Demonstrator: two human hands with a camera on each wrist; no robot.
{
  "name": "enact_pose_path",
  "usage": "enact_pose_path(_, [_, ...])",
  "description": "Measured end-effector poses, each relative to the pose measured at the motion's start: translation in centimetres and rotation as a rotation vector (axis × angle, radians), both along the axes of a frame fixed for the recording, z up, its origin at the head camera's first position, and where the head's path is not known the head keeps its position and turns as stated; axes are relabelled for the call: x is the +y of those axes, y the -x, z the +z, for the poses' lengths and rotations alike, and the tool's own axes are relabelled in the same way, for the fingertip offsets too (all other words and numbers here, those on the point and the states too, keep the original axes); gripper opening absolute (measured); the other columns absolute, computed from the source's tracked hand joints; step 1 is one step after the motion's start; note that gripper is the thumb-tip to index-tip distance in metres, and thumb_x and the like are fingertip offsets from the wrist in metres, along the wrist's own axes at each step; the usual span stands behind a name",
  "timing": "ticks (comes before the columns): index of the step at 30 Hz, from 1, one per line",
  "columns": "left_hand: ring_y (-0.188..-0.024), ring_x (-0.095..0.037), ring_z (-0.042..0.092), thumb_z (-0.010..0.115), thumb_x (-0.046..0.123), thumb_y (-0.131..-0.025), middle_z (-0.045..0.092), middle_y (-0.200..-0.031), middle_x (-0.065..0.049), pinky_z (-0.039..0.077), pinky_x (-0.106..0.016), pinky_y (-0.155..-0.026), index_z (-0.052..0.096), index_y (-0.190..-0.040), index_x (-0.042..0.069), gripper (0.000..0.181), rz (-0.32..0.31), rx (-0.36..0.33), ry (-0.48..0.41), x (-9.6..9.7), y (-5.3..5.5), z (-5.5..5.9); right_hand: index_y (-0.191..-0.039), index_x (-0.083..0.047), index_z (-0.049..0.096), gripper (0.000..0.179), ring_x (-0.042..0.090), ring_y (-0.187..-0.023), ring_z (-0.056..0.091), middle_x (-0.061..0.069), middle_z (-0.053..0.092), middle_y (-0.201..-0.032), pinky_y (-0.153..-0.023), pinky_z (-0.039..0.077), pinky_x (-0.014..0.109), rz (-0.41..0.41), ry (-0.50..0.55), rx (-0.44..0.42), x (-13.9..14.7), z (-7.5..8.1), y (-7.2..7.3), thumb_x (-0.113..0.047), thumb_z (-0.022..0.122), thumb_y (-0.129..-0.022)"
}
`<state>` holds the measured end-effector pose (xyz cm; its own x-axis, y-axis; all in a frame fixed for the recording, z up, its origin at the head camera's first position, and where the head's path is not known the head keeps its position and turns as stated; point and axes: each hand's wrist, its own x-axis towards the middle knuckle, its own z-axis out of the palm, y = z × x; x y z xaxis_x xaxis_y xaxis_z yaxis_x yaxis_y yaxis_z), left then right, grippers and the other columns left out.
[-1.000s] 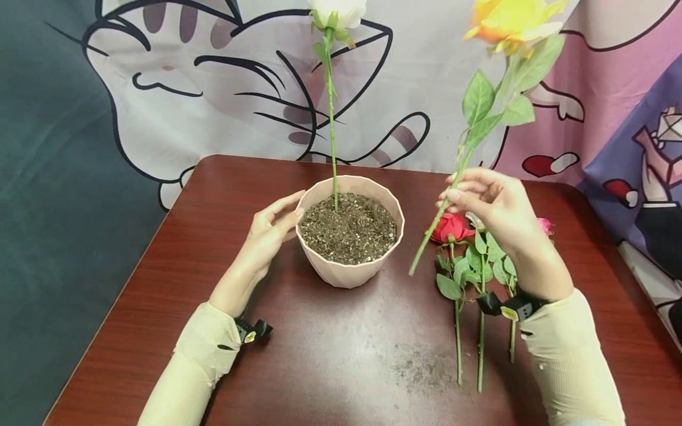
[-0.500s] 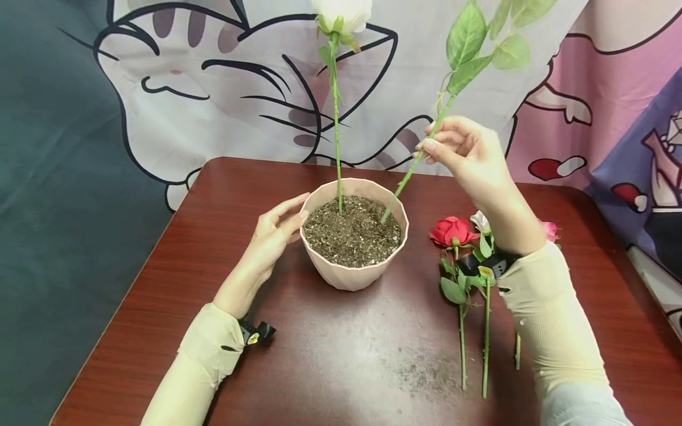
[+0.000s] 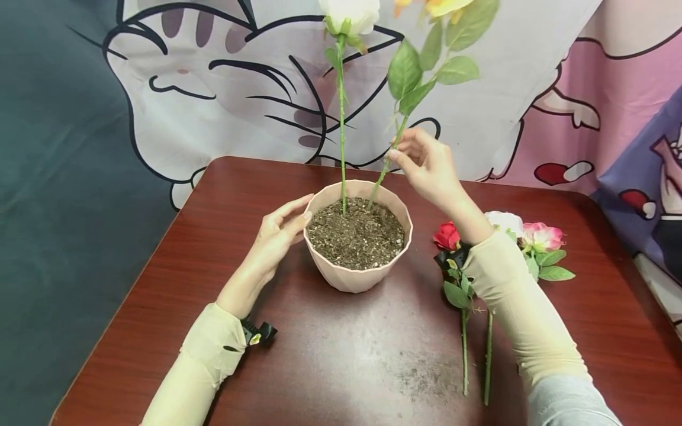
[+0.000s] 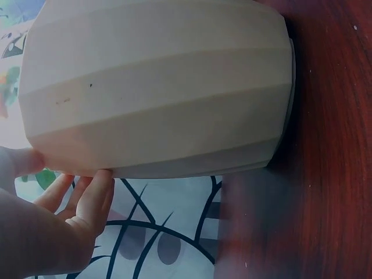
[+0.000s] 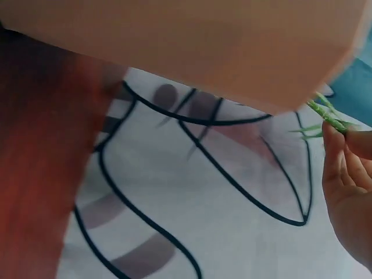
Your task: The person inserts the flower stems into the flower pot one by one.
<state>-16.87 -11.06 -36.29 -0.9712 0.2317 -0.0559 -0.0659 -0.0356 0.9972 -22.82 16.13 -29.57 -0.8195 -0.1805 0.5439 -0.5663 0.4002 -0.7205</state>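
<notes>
A pale pink faceted flowerpot (image 3: 353, 278) of dark soil (image 3: 356, 236) stands on the table. At its left side my left hand (image 3: 273, 239) holds the rim; in the left wrist view the fingers (image 4: 96, 200) touch the outer wall and the thumb lies by the rim. My right hand (image 3: 431, 168) pinches the green stem of a yellow rose (image 3: 446, 7) between thumb and fingers above the pot's back right. That stem leans right, its lower end at the soil; how deep it sits I cannot tell. A white rose (image 3: 350, 15) stands upright in the soil beside it.
Right of the pot lie a red rose (image 3: 446, 235), a white rose (image 3: 503, 223) and a pink-and-white rose (image 3: 542, 236), partly hidden by my right forearm. Scattered dirt (image 3: 431, 376) marks the table (image 3: 330, 367). A cat-print cloth (image 3: 240, 118) hangs behind.
My right hand has carried the yellow rose left from beside the pot to over it, and its stem end now meets the soil near the white rose. The left hand has stayed at the rim.
</notes>
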Motion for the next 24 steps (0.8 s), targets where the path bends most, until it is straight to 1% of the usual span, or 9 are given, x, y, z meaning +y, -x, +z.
enact_pose_path(3, [-0.106, -0.014, 0.054, 0.055, 0.017, -0.095, 0.054, -0.126, -0.012, 0.050, -0.031, -0.088, 0.049, -0.136, 0.016, 0.042, -0.003, -0.004, -0.003, 0.1, 0.0, -0.1, -0.099, 0.004, 0.059, 0.017, 0.011, -0.070, 0.065, 0.015, 0.068, -0.083, -0.063, 0.050, 0.018, -0.010, -0.077, -0.009, 0.1, -1.1, 0.1, -0.004, 0.066, -0.086])
enact_pose_path(5, [-0.105, -0.013, 0.054, 0.055, 0.017, -0.095, 0.054, -0.126, -0.012, 0.050, -0.031, -0.088, 0.050, -0.136, 0.016, 0.042, -0.002, -0.004, -0.003, 0.1, 0.1, -0.2, -0.099, 0.003, 0.058, 0.016, 0.017, -0.069, 0.065, 0.013, 0.068, -0.081, -0.062, 0.050, 0.019, -0.007, -0.090, -0.009, 0.2, -1.7, 0.2, -0.004, 0.066, -0.086])
enact_pose_path(7, [-0.104, -0.012, 0.055, 0.055, 0.017, -0.095, 0.055, -0.126, -0.013, 0.050, -0.030, -0.088, 0.050, -0.136, 0.016, 0.042, 0.003, -0.001, -0.004, 0.1, 0.1, -0.2, -0.098, 0.001, 0.058, 0.015, 0.019, -0.069, 0.065, 0.011, 0.068, -0.080, -0.057, 0.047, 0.018, -0.015, -0.115, -0.008, 0.1, -2.3, 0.2, -0.005, 0.065, -0.087])
enact_pose_path(9, [-0.103, -0.011, 0.056, 0.055, 0.016, -0.095, 0.055, -0.125, -0.013, 0.050, -0.029, -0.087, 0.050, -0.136, 0.015, 0.041, 0.008, 0.002, -0.010, 0.1, 0.1, -0.1, -0.098, 0.000, 0.058, 0.014, 0.016, -0.069, 0.065, 0.010, 0.068, -0.079, -0.055, 0.045, 0.017, -0.020, -0.128, -0.010, 0.1, -2.8, 0.3, -0.005, 0.065, -0.087])
enact_pose_path(12, [-0.102, -0.011, 0.057, 0.054, 0.015, -0.095, 0.055, -0.124, -0.014, 0.051, -0.028, -0.086, 0.050, -0.136, 0.015, 0.041, 0.007, 0.001, -0.012, 0.1, 0.1, 0.0, -0.098, 0.002, 0.058, 0.013, 0.012, -0.064, 0.062, 0.012, 0.067, -0.078, -0.049, 0.040, 0.016, -0.038, -0.146, -0.022, 0.0, -3.4, -0.1, -0.002, 0.063, -0.087])
enact_pose_path(15, [-0.102, -0.012, 0.057, 0.055, 0.016, -0.095, 0.056, -0.124, -0.014, 0.050, -0.030, -0.087, 0.050, -0.136, 0.016, 0.041, 0.012, -0.003, 0.003, -0.1, 0.1, 0.0, -0.094, 0.006, 0.057, 0.009, 0.009, -0.058, 0.055, 0.017, 0.066, -0.075, -0.050, 0.037, 0.015, -0.050, -0.151, -0.025, -0.6, -2.7, -1.3, 0.004, 0.062, -0.086])
enact_pose_path(17, [-0.103, -0.012, 0.056, 0.055, 0.017, -0.095, 0.056, -0.124, -0.013, 0.049, -0.033, -0.089, 0.050, -0.136, 0.017, 0.041, 0.011, -0.003, 0.017, -0.1, 0.2, 0.0, -0.091, 0.008, 0.057, 0.007, 0.008, -0.055, 0.053, 0.020, 0.065, -0.074, -0.050, 0.037, 0.015, -0.053, -0.159, -0.009, -1.0, -2.2, -2.1, 0.006, 0.061, -0.085])
enact_pose_path(19, [-0.103, -0.012, 0.056, 0.055, 0.018, -0.095, 0.056, -0.124, -0.012, 0.049, -0.035, -0.090, 0.050, -0.136, 0.018, 0.041, 0.011, -0.005, 0.025, -0.2, 0.2, -0.1, -0.090, 0.006, 0.058, 0.007, 0.009, -0.056, 0.054, 0.017, 0.066, -0.074, -0.052, 0.038, 0.015, -0.053, -0.167, 0.019, -0.9, -2.5, -2.1, 0.004, 0.062, -0.085])
enact_pose_path(24, [-0.103, -0.012, 0.056, 0.055, 0.018, -0.095, 0.056, -0.124, -0.012, 0.050, -0.032, -0.088, 0.050, -0.136, 0.018, 0.041, 0.007, -0.007, 0.020, 0.0, 0.3, -0.1, -0.091, -0.003, 0.062, 0.008, 0.013, -0.061, 0.059, 0.006, 0.069, -0.075, -0.056, 0.041, 0.018, -0.052, -0.178, 0.102, -0.1, -4.4, -0.8, -0.004, 0.066, -0.084])
